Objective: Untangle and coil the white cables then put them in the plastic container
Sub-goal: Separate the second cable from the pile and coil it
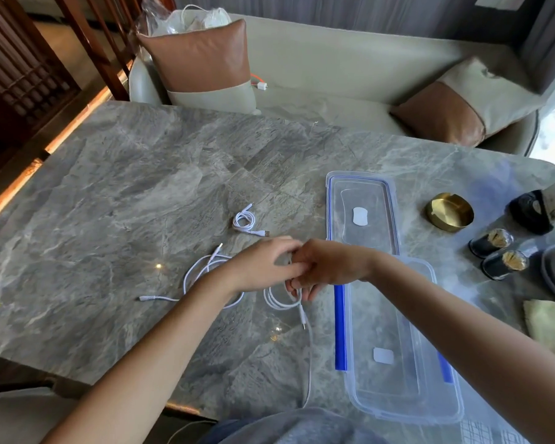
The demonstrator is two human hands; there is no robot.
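Downward view onto a grey veined marble table. At centre, left hand and right hand touching just above the tabletop, both with fingers curled around one thin white cable, gathered into a few small loops hanging under the right fingers. Below the loops, a dangling plug and a long tail trailing to the table's near edge.

Just left of the hands, a second loose white cable, sprawled in open curves and partly hidden by the left wrist. Farther back, a small coiled white cable, lying alone.

To the right, under the right forearm, a clear rectangular plastic container with blue side clips. Just beyond it, a clear flat plastic lid with a thin blue rim line. Farther right, a round brass dish and two dark jars of toothpicks.
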